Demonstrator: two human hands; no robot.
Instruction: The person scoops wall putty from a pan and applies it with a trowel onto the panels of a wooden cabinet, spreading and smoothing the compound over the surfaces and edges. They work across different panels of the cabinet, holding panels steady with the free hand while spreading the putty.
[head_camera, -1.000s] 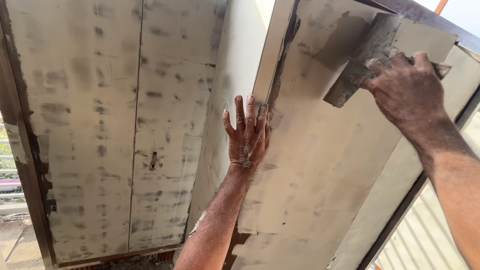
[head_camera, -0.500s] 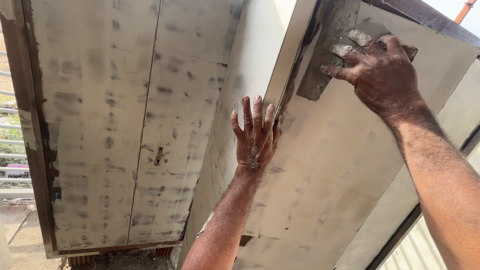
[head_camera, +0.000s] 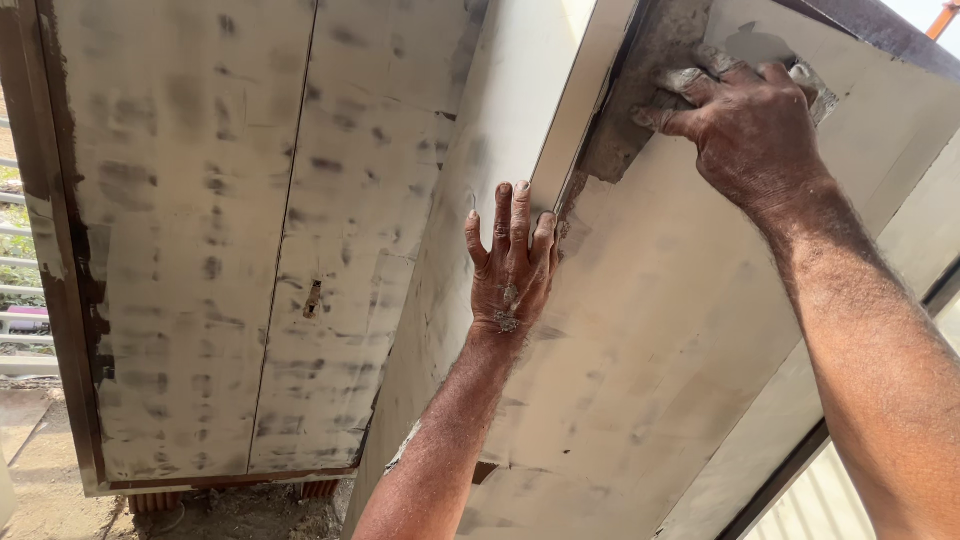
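At the top of the tilted panel, close to its left edge, the right hand (head_camera: 755, 125) presses a flat trowel blade (head_camera: 640, 110) against the surface. The fingers curl over the tool, closed on it from above, and the handle itself is hidden under the palm. The blade is a grey, roughly rectangular plate, caked with coarse, gritty mortar, and its long side runs down beside the pale corner strip (head_camera: 580, 130).

The left hand (head_camera: 510, 265) lies lower on the same corner, open and flat, fingers straight and together, holding nothing. Its palm rests on the tilted panel (head_camera: 660, 360) while the fingertips reach the edge of the strip. Dried grey specks cling to the skin of both hands and to the left forearm.

The tilted panel is smooth and off-white, dusted with faint grey smears, and a dark band of wet material follows its left edge under the blade. Just beside it a narrow side face (head_camera: 470, 200) turns away in the same pale finish.

Farther left stand two flat door-like panels (head_camera: 200, 250), divided by one thin vertical seam and mottled with rows of dark smudges. One small dark notch (head_camera: 313, 298) sits near the seam. A rusty brown frame (head_camera: 70, 300) borders them on the left and along the bottom, above bare dusty ground (head_camera: 240, 510).
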